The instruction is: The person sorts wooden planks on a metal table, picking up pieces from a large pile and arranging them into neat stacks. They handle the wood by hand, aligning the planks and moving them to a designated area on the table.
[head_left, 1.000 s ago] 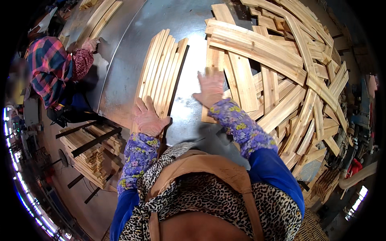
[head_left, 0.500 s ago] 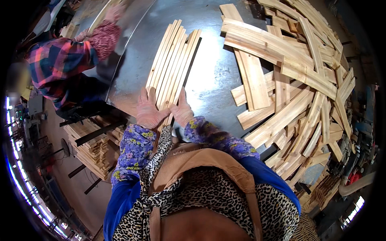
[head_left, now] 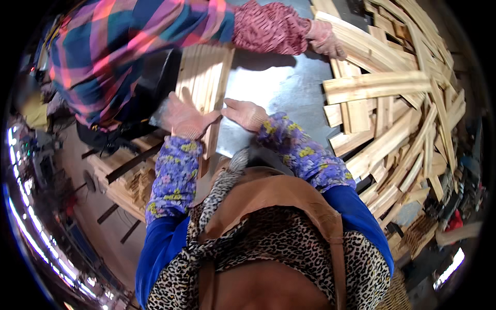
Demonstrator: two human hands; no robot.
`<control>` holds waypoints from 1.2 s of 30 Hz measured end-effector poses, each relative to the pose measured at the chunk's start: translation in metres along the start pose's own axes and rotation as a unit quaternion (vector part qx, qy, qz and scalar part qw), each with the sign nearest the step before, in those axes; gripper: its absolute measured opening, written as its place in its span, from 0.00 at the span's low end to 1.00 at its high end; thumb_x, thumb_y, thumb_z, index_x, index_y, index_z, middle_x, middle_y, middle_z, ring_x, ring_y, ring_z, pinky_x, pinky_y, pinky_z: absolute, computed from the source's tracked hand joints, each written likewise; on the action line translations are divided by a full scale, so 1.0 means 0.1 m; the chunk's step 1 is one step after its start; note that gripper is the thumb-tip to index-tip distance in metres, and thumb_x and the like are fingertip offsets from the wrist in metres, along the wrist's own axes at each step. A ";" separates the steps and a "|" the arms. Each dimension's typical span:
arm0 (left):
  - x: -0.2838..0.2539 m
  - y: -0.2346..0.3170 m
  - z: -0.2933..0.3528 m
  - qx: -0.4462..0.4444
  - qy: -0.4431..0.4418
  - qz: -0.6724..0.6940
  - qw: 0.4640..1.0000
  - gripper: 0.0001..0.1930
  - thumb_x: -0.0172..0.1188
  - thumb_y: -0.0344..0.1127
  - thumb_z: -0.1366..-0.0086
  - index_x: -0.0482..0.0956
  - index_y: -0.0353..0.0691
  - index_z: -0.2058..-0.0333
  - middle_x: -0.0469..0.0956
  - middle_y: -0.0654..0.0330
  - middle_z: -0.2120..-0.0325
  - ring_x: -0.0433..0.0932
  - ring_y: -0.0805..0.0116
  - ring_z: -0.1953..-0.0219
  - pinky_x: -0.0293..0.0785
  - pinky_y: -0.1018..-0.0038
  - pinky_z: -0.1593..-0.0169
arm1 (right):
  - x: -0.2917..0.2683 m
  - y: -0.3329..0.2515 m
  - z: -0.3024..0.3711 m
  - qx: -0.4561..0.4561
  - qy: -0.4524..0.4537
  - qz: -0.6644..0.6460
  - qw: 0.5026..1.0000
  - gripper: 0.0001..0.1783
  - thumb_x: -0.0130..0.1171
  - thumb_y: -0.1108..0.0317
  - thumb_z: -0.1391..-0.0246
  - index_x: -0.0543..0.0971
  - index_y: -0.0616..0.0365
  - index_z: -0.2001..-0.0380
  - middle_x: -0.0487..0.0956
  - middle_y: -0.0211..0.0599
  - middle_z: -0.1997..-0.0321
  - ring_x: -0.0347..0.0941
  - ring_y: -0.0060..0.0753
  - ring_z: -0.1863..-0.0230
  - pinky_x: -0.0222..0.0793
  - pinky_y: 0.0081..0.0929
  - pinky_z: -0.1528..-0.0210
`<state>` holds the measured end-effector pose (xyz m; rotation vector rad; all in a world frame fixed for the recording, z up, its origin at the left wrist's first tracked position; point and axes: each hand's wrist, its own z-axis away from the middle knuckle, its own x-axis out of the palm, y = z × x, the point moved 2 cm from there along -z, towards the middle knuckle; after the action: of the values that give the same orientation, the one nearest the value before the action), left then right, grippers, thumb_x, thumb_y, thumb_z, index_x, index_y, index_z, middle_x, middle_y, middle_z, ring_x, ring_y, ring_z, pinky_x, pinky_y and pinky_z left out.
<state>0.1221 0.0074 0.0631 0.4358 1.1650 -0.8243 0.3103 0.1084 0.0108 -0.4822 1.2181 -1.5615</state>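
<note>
A bundle of narrow wooden strips (head_left: 204,72) lies side by side on the metal table, running away from me. My left hand (head_left: 187,119), in a pale pink glove, lies spread over the bundle's left side near its close end, thumb stretched toward the right. At the bundle's right edge is my right hand (head_left: 248,114), also gloved, with fingers extended and the tips at or close to the outer strip. Neither hand is wrapped around a strip. The far end of the bundle is hidden under a co-worker's arm.
A co-worker's plaid sleeve (head_left: 170,28) crosses the table's far side, and their gloved hand (head_left: 326,40) touches a board at the heap. Loose wooden boards (head_left: 380,85) pile up on the right. Stacked wood (head_left: 126,175) stands at lower left. The metal table (head_left: 274,82) reflects bright light.
The co-worker's arm has swung from the far left across the table to the board heap. My right hand has shifted from the bundle's near end to its right edge; one board in the heap has turned.
</note>
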 end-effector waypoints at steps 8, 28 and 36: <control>-0.19 0.14 0.22 0.115 0.097 -0.005 0.989 0.61 0.75 0.68 0.46 0.62 0.35 0.23 0.59 0.33 0.24 0.62 0.31 0.25 0.63 0.38 0.26 | -2.29 0.98 1.45 0.146 0.720 -0.002 0.678 0.50 0.75 0.74 0.42 0.60 0.65 0.21 0.69 0.60 0.25 0.77 0.58 0.35 0.73 0.53 0.28; 0.77 2.16 0.27 0.059 -0.165 0.726 0.665 0.51 0.73 0.45 0.36 0.58 0.26 0.22 0.76 0.36 0.35 0.76 0.48 0.33 0.69 0.62 0.26 | -3.66 1.39 1.15 0.236 0.278 0.354 0.861 0.56 0.66 0.32 0.41 0.63 0.54 0.19 0.69 0.55 0.20 0.61 0.55 0.18 0.60 0.49 0.18; 0.97 1.37 0.34 0.014 -0.081 0.373 0.924 0.34 0.63 0.56 0.24 0.80 0.20 0.44 0.79 0.32 0.39 0.78 0.35 0.37 0.71 0.50 0.32 | -2.68 0.90 0.94 0.237 0.272 0.244 0.900 0.60 0.75 0.51 0.47 0.56 0.54 0.16 0.61 0.63 0.17 0.62 0.61 0.19 0.63 0.50 0.20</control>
<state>0.2624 0.0385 -0.0294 0.7577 0.7382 -0.2013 0.5272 0.3105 0.0419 0.5806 1.1767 -1.5085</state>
